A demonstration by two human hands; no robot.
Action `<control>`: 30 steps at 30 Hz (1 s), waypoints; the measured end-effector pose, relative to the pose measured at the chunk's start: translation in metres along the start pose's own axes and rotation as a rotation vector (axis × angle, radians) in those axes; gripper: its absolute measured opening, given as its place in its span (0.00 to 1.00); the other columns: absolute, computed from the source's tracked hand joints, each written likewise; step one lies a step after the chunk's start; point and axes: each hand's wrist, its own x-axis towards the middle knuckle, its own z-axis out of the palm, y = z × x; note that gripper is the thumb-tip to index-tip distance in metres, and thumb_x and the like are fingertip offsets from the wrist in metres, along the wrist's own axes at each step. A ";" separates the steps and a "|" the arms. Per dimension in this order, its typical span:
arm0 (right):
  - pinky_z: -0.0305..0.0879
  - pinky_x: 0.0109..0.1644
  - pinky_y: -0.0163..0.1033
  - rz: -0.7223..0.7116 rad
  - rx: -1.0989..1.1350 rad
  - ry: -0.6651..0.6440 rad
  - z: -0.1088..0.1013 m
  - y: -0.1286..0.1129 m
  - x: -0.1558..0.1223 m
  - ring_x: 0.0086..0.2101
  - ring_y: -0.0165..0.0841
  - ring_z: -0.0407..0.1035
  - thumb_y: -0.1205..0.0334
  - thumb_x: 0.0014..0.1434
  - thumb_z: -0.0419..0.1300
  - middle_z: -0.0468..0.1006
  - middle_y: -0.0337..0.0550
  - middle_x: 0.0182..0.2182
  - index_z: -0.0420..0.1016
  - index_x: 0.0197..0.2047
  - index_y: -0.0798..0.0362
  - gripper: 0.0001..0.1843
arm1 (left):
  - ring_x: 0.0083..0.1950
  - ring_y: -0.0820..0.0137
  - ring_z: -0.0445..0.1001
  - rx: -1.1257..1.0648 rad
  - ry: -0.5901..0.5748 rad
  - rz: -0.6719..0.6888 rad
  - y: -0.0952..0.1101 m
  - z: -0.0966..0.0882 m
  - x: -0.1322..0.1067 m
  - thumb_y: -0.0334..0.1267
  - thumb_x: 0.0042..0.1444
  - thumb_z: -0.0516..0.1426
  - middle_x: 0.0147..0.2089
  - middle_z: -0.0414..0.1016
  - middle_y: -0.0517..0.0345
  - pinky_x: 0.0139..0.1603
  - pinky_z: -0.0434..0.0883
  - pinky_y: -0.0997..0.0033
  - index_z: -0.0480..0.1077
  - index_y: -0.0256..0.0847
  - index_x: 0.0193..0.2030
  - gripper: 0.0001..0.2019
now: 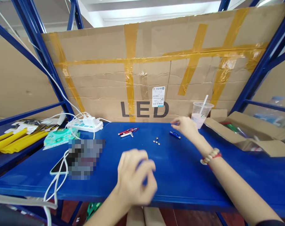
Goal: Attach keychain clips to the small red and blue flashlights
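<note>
My left hand [136, 177] hovers above the front of the blue table, slightly blurred. Its fingers are curled with thumb and index finger bent towards each other; whatever they hold, if anything, I cannot make out. Further back on the right, my right hand [186, 127] has its fingertips pinched together, their content too small to see. Just below those fingertips lies a small blue metal tube [174, 135], like a penlight body. Several small silver button cells [156, 141] rest between the hands. A red penlight [128, 131] and a silver one [127, 135] lie together towards the back.
A cup with a straw [200, 114] and an open cardboard box [241, 135] stand at the right. On the left are a power strip [86, 124], white cables [65, 160], a green packet [60, 137] and a phone [59, 166]. Cardboard [97, 78] walls the back.
</note>
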 end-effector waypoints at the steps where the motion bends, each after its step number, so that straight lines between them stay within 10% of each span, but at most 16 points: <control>1: 0.64 0.39 0.35 0.059 -0.068 -0.086 0.008 0.001 0.002 0.40 0.34 0.69 0.60 0.51 0.61 0.75 0.40 0.37 0.77 0.38 0.51 0.10 | 0.39 0.71 0.66 -0.063 -0.011 -0.075 -0.007 0.007 0.015 0.34 0.57 0.49 0.36 0.67 0.55 0.43 0.64 0.67 0.67 0.38 0.31 0.08; 8: 0.62 0.41 0.39 0.167 -0.339 -0.337 0.029 0.001 -0.012 0.45 0.41 0.67 0.71 0.53 0.55 0.71 0.51 0.43 0.73 0.45 0.57 0.15 | 0.32 0.75 0.65 -0.556 -0.358 -0.710 -0.057 0.074 0.086 0.30 0.53 0.49 0.32 0.70 0.59 0.35 0.63 0.75 0.68 0.36 0.31 0.08; 13: 0.61 0.39 0.36 0.105 -0.270 -0.307 0.034 0.006 -0.012 0.44 0.38 0.67 0.66 0.52 0.58 0.72 0.45 0.41 0.74 0.43 0.54 0.13 | 0.27 0.76 0.66 -0.533 -0.455 -0.637 -0.056 0.097 0.058 0.38 0.53 0.53 0.31 0.70 0.60 0.31 0.63 0.76 0.70 0.37 0.37 0.09; 18: 0.61 0.34 0.28 -0.294 0.201 -0.021 0.044 -0.011 -0.024 0.35 0.24 0.68 0.62 0.56 0.55 0.72 0.35 0.41 0.72 0.45 0.46 0.13 | 0.20 0.78 0.64 -0.515 -0.393 -0.682 -0.066 0.102 0.045 0.48 0.49 0.57 0.30 0.69 0.61 0.26 0.63 0.76 0.60 0.35 0.56 0.29; 24: 0.62 0.31 0.24 -0.575 0.466 0.177 0.058 -0.031 -0.041 0.32 0.20 0.66 0.67 0.56 0.54 0.72 0.36 0.42 0.72 0.47 0.48 0.15 | 0.16 0.80 0.58 -0.735 -0.253 -0.613 -0.070 0.107 0.045 0.43 0.50 0.56 0.21 0.64 0.60 0.18 0.57 0.78 0.71 0.30 0.31 0.14; 30: 0.62 0.31 0.25 -0.590 0.498 0.193 0.054 -0.023 -0.032 0.30 0.22 0.67 0.59 0.57 0.56 0.73 0.38 0.39 0.74 0.44 0.51 0.13 | 0.18 0.82 0.63 -0.672 -0.140 -0.423 -0.067 0.104 0.047 0.44 0.52 0.55 0.40 0.69 0.52 0.20 0.62 0.77 0.71 0.33 0.32 0.14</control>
